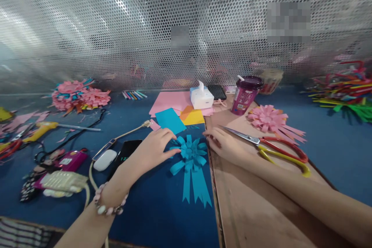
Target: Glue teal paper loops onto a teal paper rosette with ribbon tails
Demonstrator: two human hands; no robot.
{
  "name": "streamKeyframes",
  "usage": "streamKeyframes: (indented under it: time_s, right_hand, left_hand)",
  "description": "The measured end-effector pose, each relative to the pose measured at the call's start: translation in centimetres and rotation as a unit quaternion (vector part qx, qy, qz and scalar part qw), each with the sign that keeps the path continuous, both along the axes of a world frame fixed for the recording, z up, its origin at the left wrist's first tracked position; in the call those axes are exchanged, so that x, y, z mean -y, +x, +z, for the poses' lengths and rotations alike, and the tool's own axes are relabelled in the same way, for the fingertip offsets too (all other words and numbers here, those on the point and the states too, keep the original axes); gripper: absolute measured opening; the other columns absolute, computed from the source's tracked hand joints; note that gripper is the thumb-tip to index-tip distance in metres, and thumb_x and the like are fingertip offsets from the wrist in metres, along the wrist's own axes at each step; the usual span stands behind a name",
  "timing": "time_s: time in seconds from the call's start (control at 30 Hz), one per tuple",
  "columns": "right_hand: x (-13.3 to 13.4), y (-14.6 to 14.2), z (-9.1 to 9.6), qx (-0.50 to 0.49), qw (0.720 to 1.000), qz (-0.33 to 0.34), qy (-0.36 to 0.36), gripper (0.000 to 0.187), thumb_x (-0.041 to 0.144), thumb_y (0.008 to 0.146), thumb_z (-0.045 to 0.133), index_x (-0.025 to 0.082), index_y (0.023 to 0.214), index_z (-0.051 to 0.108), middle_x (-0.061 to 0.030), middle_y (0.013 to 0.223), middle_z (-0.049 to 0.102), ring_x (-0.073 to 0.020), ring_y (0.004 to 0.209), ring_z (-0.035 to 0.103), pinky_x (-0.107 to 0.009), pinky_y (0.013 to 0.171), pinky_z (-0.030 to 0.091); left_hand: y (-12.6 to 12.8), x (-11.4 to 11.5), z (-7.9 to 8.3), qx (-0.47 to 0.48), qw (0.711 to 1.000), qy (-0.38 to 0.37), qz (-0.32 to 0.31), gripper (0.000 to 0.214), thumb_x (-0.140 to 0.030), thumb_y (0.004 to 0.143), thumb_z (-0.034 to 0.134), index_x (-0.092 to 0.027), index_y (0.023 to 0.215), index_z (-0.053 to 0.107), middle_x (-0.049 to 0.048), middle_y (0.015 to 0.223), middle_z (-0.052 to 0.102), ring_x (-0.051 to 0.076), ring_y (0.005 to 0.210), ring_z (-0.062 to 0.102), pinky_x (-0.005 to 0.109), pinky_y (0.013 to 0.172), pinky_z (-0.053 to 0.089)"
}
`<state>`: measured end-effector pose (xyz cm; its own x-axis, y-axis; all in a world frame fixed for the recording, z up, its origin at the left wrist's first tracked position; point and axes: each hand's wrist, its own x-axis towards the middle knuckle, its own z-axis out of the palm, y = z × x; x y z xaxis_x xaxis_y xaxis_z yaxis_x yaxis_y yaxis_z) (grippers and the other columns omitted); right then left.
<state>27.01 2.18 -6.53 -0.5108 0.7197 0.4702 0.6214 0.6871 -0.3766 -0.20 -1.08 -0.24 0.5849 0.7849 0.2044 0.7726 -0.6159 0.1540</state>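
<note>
A blue paper ribbon rosette (189,152) lies on the dark blue table, looped petals around a curled centre and notched tails pointing towards me. My left hand (159,145) is at its left side, thumb and fingers apart around the outer petals; I cannot tell whether the fingertips touch them. My right hand (222,143) rests just right of the rosette, fingers loosely bent and apart, holding nothing. Large scissors (258,141) with red and yellow handles lie beyond my right wrist. Behind the rosette are a blue paper sheet (170,120) and an orange-yellow sheet (193,116).
A pink rosette (269,119), purple cup (245,95) and tissue pack (201,97) stand or lie at the back. Leftwards are a glue gun (40,131), white earbud case (105,160), power strip (62,182) and dark phone (128,153). A perforated metal screen (130,38) closes the back.
</note>
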Motion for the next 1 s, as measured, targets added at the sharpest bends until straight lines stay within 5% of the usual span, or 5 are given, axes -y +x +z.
streamKeyframes:
  time_s: [0.13, 0.3, 1.0]
  right_hand:
    - [0.0, 0.0, 0.0, 0.004, 1.0, 0.002, 0.006, 0.023, 0.015, 0.089, 0.044, 0.019, 0.109, 0.056, -0.0085, 0.101, 0.063, -0.0201, 0.089, 0.06, -0.034, 0.078, 0.05]
    - [-0.1, 0.0, -0.2, 0.005, 1.0, -0.003, 0.013, 0.023, 0.013, 0.088, 0.045, 0.019, 0.107, 0.056, -0.0087, 0.1, 0.063, -0.0207, 0.09, 0.059, -0.035, 0.079, 0.05]
    - [-0.3, 0.1, -0.6, 0.017, 0.999, 0.018, 0.029, 0.025, 0.014, 0.089, 0.044, 0.019, 0.111, 0.055, -0.0092, 0.105, 0.062, -0.0225, 0.097, 0.058, -0.038, 0.084, 0.049]
  left_hand:
    - [0.1, 1.1, 1.3, 0.002, 0.999, -0.035, -0.032, 0.04, -0.057, 0.076, 0.062, -0.018, 0.07, 0.059, 0.004, 0.09, 0.059, 0.021, 0.094, 0.051, 0.036, 0.086, 0.038]
    - [0.3, 1.6, 0.9, -0.036, 0.996, -0.059, -0.047, 0.035, -0.05, 0.072, 0.068, -0.018, 0.06, 0.06, 0.0032, 0.087, 0.058, 0.023, 0.097, 0.048, 0.04, 0.089, 0.031]
    - [0.1, 0.8, 0.4, -0.045, 0.998, -0.04, -0.011, 0.027, -0.042, 0.079, 0.063, -0.018, 0.067, 0.059, 0.0018, 0.084, 0.06, 0.023, 0.098, 0.048, 0.04, 0.086, 0.029]
